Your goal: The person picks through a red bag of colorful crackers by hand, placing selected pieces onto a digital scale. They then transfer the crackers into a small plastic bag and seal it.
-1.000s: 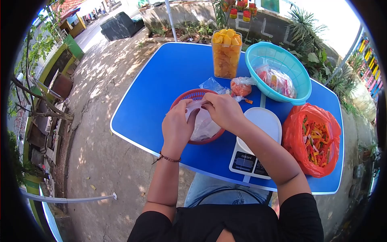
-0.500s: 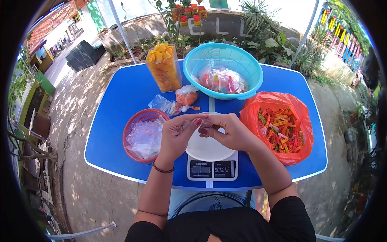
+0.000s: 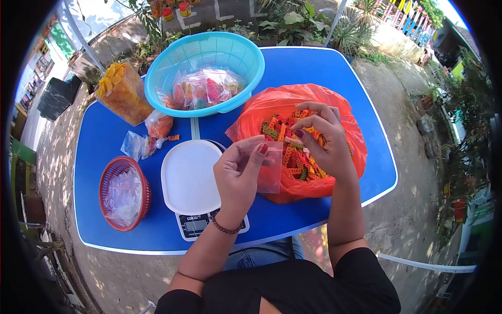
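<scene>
My left hand pinches a clear plastic zip bag near its top edge. The bag hangs in front of a large red plastic bag. Colourful spiral snack pieces fill that red bag. Over them is my right hand, its fingers curved and apart, with nothing seen between them. A kitchen scale carrying a white tray stands left of my left hand.
A red basket of clear bags sits at the left. Farther back are a turquoise basket with filled packets, a container of yellow chips, and small knotted bags. Everything rests on a blue table.
The view has turned right. Both hands have moved from over the scale to the red bag. They have parted, and the clear bag now hangs from my left hand.
</scene>
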The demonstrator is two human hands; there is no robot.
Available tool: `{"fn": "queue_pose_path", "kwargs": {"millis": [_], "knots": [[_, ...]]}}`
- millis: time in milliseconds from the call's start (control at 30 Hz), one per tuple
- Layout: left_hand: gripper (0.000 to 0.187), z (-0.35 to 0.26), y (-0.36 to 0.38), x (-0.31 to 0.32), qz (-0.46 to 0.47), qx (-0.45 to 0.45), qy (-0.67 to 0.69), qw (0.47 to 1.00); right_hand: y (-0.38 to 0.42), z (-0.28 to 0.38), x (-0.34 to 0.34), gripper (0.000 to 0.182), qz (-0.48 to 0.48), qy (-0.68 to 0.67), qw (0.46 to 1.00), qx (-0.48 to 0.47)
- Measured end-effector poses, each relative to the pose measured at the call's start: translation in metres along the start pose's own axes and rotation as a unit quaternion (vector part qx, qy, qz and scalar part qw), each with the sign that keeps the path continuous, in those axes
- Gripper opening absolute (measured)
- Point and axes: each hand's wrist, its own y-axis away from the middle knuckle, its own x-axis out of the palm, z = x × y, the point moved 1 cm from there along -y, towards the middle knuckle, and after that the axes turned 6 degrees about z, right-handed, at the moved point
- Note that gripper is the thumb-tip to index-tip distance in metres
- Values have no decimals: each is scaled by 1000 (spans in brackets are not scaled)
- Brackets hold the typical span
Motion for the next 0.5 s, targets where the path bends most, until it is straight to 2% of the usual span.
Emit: {"fn": "queue_pose_path", "kwargs": {"millis": [67, 100, 133, 233, 333, 433, 500], "knots": [[15, 14, 5, 0, 26, 120, -181, 976, 7, -4, -3, 17, -26, 52, 998, 6], [13, 16, 5, 0, 40, 179, -269, 946, 11, -5, -3, 17, -35, 75, 997, 9], [11, 14, 3, 1, 67, 262, -368, 890, 13, -6, -2, 18, -43, 98, 994, 13], [14, 11, 1, 9, 136, 326, -431, 830, 18, -11, 2, 21, -37, -103, 994, 5], [13, 14, 5, 13, 191, 310, -460, 810, 16, -3, 6, 29, -29, -82, 996, 15], [12, 21, 18, 11, 178, 281, -508, 795, 19, -5, 7, 34, 14, -92, 993, 72], [11, 17, 22, 10, 170, 282, -532, 780, 19, -8, 7, 31, 0, -113, 991, 72]]}}
